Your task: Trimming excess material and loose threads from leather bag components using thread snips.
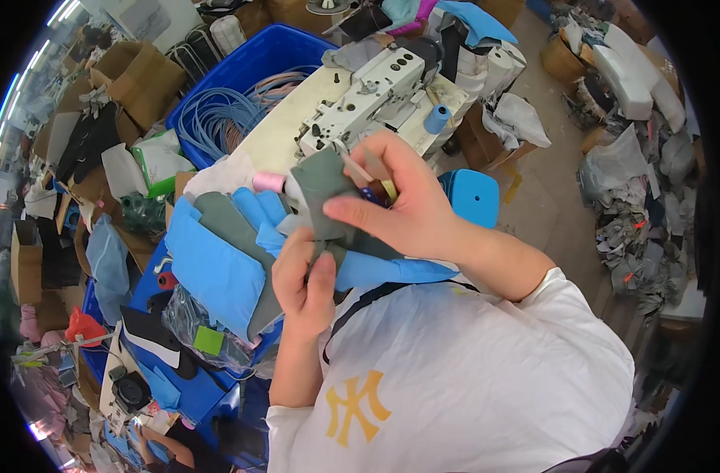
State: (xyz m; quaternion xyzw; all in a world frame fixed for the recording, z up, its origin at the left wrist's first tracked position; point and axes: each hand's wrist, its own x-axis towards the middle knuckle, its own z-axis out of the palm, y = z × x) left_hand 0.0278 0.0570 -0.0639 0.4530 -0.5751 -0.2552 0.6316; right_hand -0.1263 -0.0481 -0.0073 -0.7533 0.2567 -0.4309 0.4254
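In front of my chest I hold a piece of grey-green fabric [326, 189] between both hands. My left hand [303, 280] is closed, with thumb and fingertips pinching its lower edge. My right hand [403, 197] presses its thumb on the upper part, fingers curled behind. Within those curled fingers shows a small dark-blue and yellow thing [383, 191]; its kind is unclear. Blue fabric pieces [218, 264] and more grey-green fabric lie to the left, and a blue strip [395, 270] hangs below my right hand. A pink thread spool [269, 182] stands just beyond the fabric.
A white sewing machine [372, 98] stands ahead on its table, with a blue thread cone [437, 119]. A blue bin [277, 35] holds coiled strips. Right of my hand is a blue stool [478, 197]. Scrap piles [643, 205] line the right; another person's hand [163, 445] shows at lower left.
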